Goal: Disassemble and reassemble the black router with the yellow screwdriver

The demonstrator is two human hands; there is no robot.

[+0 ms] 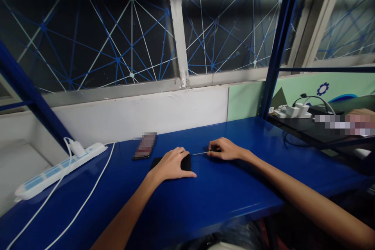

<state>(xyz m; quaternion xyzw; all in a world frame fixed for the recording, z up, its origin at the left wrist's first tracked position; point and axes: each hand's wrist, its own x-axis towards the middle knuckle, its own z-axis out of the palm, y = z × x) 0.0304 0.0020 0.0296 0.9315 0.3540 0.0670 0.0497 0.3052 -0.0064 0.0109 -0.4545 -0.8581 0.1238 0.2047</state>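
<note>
My left hand (172, 165) presses on a flat black rectangular object (186, 163) lying on the blue table, its fingers over the far side and its thumb along the near edge. What the object is, I cannot make out. Closed around the handle of a screwdriver (200, 153) is my right hand (225, 149), to the right of it. The thin metal shaft points left, and its tip is at the object's right edge. Most of the handle is hidden by my fingers. A few tiny specks, perhaps screws, lie by the shaft.
A phone (145, 146) lies left of the black object. Farther left, a white power strip (60, 170) has a plug and cables trailing over the blue table (228, 195). At right stand another power strip (294, 111) and a person's hand, blurred out.
</note>
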